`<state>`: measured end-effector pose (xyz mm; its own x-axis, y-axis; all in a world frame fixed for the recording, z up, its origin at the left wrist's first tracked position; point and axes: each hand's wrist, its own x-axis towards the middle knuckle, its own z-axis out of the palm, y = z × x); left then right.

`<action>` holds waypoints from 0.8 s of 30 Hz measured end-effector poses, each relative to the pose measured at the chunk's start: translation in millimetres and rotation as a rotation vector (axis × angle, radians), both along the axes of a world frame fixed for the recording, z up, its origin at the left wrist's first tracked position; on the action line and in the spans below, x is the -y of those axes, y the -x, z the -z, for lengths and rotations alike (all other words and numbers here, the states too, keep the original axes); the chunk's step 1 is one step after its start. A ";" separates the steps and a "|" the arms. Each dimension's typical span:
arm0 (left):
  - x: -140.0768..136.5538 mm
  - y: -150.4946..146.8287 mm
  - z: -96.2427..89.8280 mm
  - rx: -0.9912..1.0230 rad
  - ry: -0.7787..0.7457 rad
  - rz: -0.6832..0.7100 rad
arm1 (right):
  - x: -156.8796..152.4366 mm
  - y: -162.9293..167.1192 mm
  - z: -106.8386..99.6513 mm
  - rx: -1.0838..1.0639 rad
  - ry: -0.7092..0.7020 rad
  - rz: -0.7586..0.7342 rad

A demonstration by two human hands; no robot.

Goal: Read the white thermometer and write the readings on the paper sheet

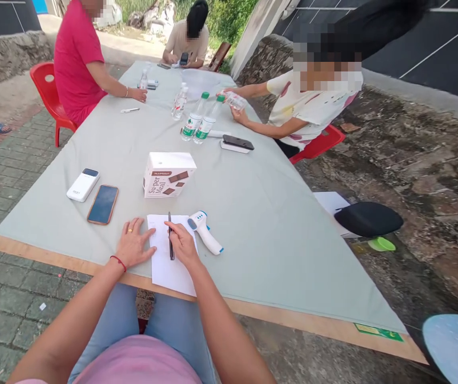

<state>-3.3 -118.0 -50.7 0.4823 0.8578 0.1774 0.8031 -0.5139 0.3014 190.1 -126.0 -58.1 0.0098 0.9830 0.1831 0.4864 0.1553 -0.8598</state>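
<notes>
A white sheet of paper (165,274) lies at the near edge of the cloth-covered table, with a few faint marks near its top left. My left hand (135,242) rests flat with fingers spread, its thumb and fingertips over the sheet's left side. Held in my right hand (183,242) is a black pen (170,234), upright in view over the upper part of the paper. Just right of that hand lies a white and blue infrared thermometer (207,233). Behind the paper stands a white box (165,184) with chocolate pictures on its front.
Left of the box lie a white power bank (83,185) and a smartphone (103,204). Green-capped water bottles (203,125) stand farther back, near a dark phone (238,142) on a white box. Three people sit around the table (276,229); the one at right holds a bottle (235,100).
</notes>
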 end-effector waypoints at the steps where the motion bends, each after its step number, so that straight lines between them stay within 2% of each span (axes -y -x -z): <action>1: 0.7 -0.8 0.2 0.004 0.003 -0.004 | 4.3 -1.0 4.1 -0.119 -0.024 0.011; 3: 2.3 -2.4 0.3 0.015 0.011 -0.017 | 13.2 1.1 10.8 -0.289 -0.025 0.073; 6: 4.8 -4.4 -0.3 0.030 0.022 -0.035 | 23.3 9.2 13.8 -0.387 0.023 0.161; 10: 6.9 -5.3 -1.7 0.014 0.025 -0.042 | 26.6 18.4 8.6 -0.451 0.098 0.110; 14: 6.7 -4.8 -2.0 0.001 0.016 -0.035 | 24.9 24.5 6.6 -0.364 0.129 0.143; 19: 5.6 -4.9 -2.4 0.013 0.016 -0.024 | 25.8 31.4 9.3 -0.258 0.070 0.234; 24: 5.8 -5.4 -3.0 0.034 0.028 -0.027 | 28.4 32.3 9.2 -0.237 0.056 0.190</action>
<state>2.1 -123.8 -47.7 0.4533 0.8752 0.1690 0.8053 -0.4834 0.3432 157.9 -154.5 -67.4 0.2308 0.9679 0.0997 0.2868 0.0302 -0.9575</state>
